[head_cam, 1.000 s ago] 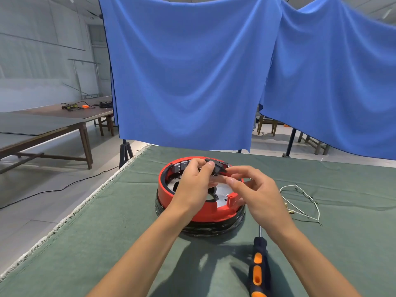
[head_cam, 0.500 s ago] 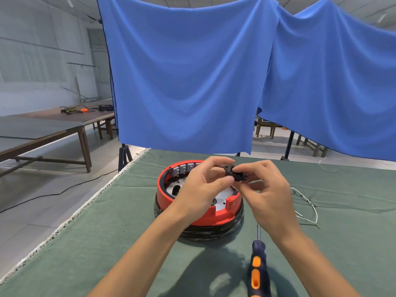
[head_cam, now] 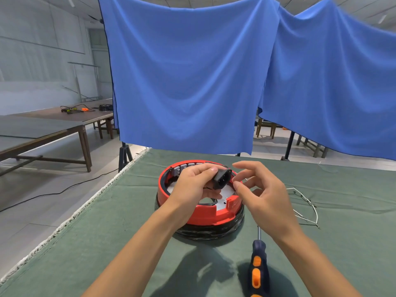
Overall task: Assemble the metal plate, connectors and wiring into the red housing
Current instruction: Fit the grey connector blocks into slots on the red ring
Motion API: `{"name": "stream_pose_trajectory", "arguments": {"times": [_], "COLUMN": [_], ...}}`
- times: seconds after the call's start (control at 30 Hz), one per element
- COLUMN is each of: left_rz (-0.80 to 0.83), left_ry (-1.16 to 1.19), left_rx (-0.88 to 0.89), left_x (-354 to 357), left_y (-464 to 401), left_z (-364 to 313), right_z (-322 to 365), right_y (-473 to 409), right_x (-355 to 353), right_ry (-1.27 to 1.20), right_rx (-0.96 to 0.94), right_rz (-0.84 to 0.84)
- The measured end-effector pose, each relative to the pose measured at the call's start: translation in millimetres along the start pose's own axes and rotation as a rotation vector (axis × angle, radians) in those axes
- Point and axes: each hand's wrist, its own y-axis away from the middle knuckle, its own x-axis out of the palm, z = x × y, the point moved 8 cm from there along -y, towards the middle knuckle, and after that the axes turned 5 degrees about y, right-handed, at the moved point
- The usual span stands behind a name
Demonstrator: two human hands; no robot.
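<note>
Head view shows two bare arms reaching forward over the green cloth table. The left hand is lifted above the round red plastic housing, with its fingers and thumb curled around a small black plug connector. The connector's open face, with metal pins inside, tilts toward the camera. The right hand floats at 3 o'clock from the connector, just beside it and not touching it. Its fingers are loose and spread apart, and it holds nothing.

The red housing sits on a black round base near the middle of the table. Inside the housing lies a flat silver metal plate with holes in it. A row of small grey blocks lines the inner wall at 11 o'clock. The connector hangs over the housing's 1 o'clock side, directly above the plate.

At 5 o'clock from the housing lies a screwdriver with a dark blue and orange handle, its tip pointing at the housing. At 3 o'clock, well apart, thin white wires lie on the cloth. Big blue cloths hang behind the table.
</note>
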Motion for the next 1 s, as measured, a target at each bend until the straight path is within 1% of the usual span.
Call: {"name": "stream_pose_trajectory", "arguments": {"times": [0.1,0.2,0.3,0.37,0.43,0.47,0.53,0.63,0.73,0.8,0.87,1.0], "left_rz": [0.008,-0.023,-0.038,-0.078,-0.152,-0.168,-0.149,-0.122,-0.115,-0.124,-0.128,-0.131], "left_ry": [-0.016,-0.012,-0.095,-0.239,-0.461,-0.551,-0.652,-0.785,-0.944,-1.066,-1.080,-0.999], "left_rx": [-0.010,-0.041,-0.034,0.032,0.131,0.150,0.113,0.046,0.015,0.053,0.074,0.068], "left_x": [1.5,-0.2,-2.9,-6.9,-13.9,-16.2,-20.1,-27.8,-30.1,-28.8,-30.1,-42.9], "left_y": [-0.4,-1.1,-2.6,-3.0,-2.5,-2.2,-2.4,-2.2,0.7,1.5,1.1,1.6], "left_z": [3.3,8.0,8.9,5.6,-1.3,-2.6,0.7,11.3,23.9,25.9,24.1,19.5], "right_z": [0.7,2.4,-2.3,-11.5,-26.1,-33.8,-47.4,-59.0,-62.1,-59.6,-55.2,-50.3], "right_y": [0.7,0.6,-0.6,-1.4,-1.7,-1.5,-1.1,0.7,2.6,4.1,5.7,10.9], "right_x": [2.3,3.6,2.4,-1.4,-7.5,-10.7,-14.7,-14.8,-9.6,-6.3,-1.1,12.9], "right_ry": [-0.004,0.001,0.009,-0.015,-0.057,-0.072,-0.095,-0.081,0.001,0.094,0.179,0.288], "right_rx": [-0.004,-0.022,0.004,0.062,0.152,0.196,0.271,0.330,0.328,0.289,0.243,0.199], "right_rz": [0.027,0.049,0.026,-0.028,-0.103,-0.136,-0.176,-0.182,-0.146,-0.128,-0.104,-0.056]}}
